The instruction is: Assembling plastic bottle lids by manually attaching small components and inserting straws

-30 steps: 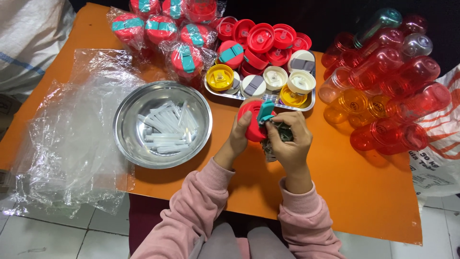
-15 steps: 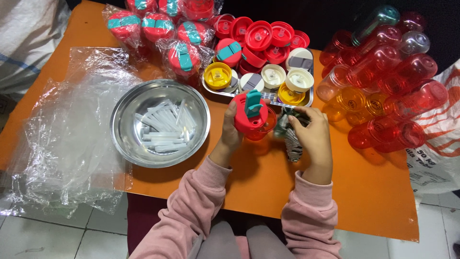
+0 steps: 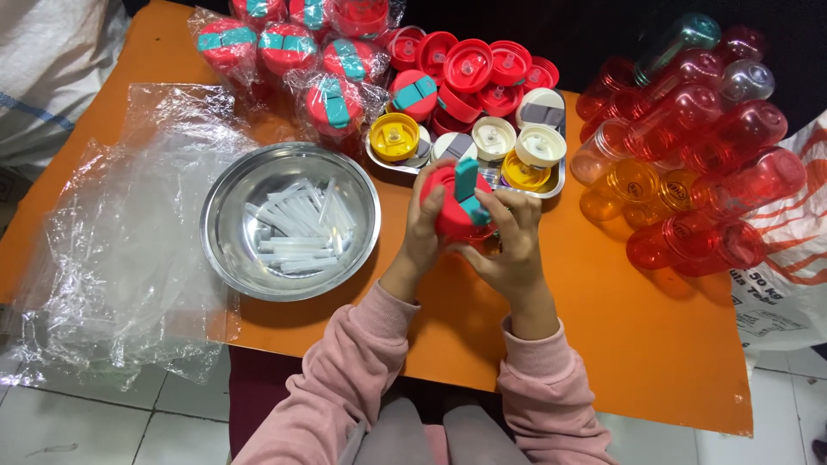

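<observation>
Two hands work over a broad orange table, the biggest thing in view, with a crumpled sheet of clear plastic film spilling off its left edge. To the right lies a heap of translucent red and orange bottles on their sides, touching one another. Along the far edge sit wrapped red lids with teal flaps, and beside them a loose pile of bare red lids. A steel bowl holds short white straws, just left of the hands. A small metal tray behind the hands carries yellow and white caps.

Near the middle of the table, just in front of the tray, the left hand clasps a red lid from the side, fingers curled round its rim. The right hand closes on it from the other side, fingertips pressing at the teal flap, which stands raised above the lid.

The lid is held in the air between both hands, so a slip of the pressing fingers could let it drop onto the tray and scatter the caps there. Pushing the flap off its line might leave it badly seated or strain its hinge. The right elbow is near the bottle heap; a wide sweep could set those round bottles rolling off the table.
</observation>
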